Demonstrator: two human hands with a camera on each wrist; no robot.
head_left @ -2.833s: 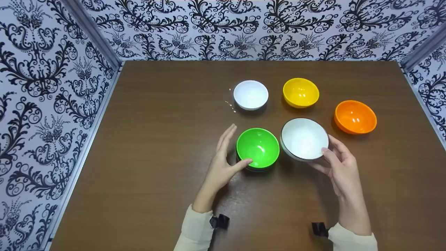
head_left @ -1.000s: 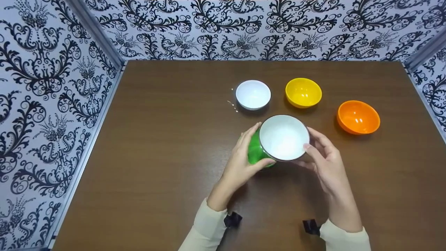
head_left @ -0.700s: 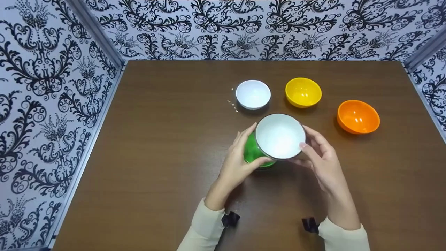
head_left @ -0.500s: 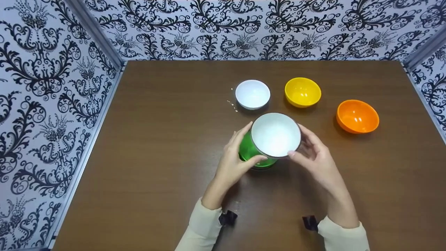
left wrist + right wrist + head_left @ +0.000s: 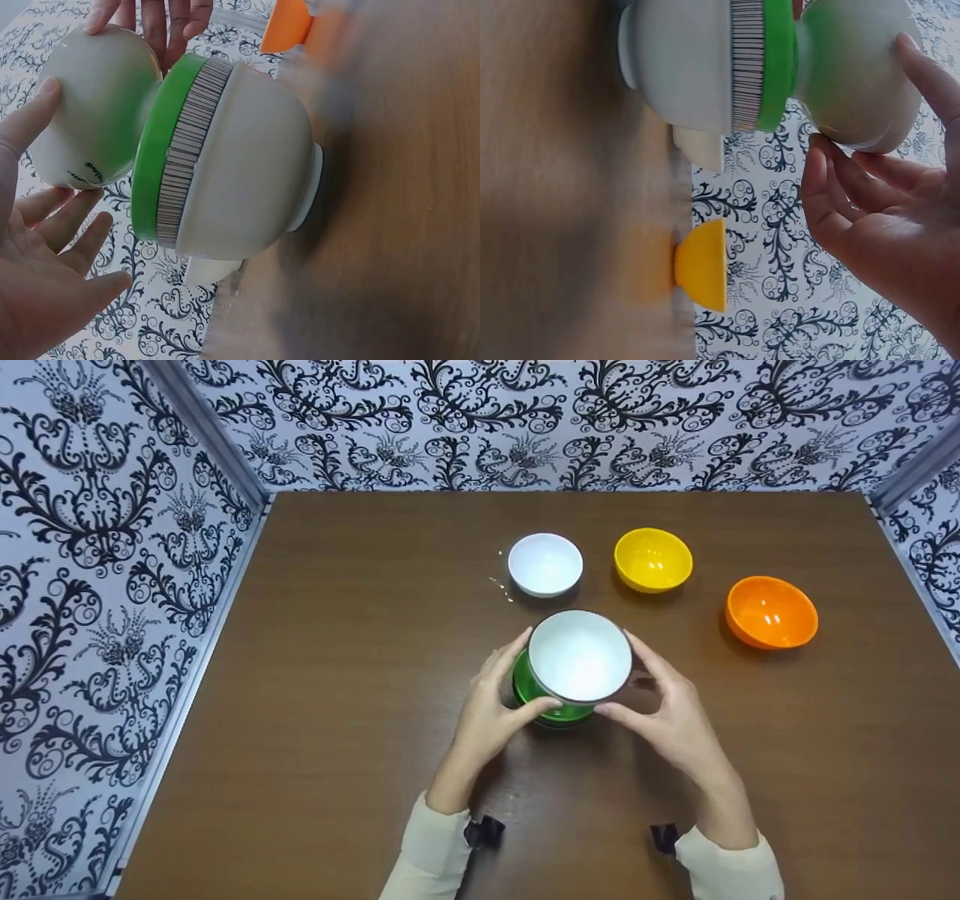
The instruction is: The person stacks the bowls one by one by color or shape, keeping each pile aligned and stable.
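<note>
A larger white bowl with a dark rim is held up between both hands. My left hand grips its left side, thumb at the near edge and fingers along the far side. On the opposite side my right hand holds the same bowl between thumb and fingers. Directly beneath is a green bowl, partly covered from above. It tops a nested stack, where a striped band and a pale lower bowl show in the left wrist view. A gap separates the held bowl from the stack's green rim.
A small white bowl stands behind the stack, with small pale specks beside it on the brown table. Farther right are a yellow bowl and an orange bowl. Patterned walls border the table.
The larger white bowl has moved left from beside the stack to above the green bowl. My left hand has gone from beside the stack to gripping this bowl; the right hand moved left with it.
</note>
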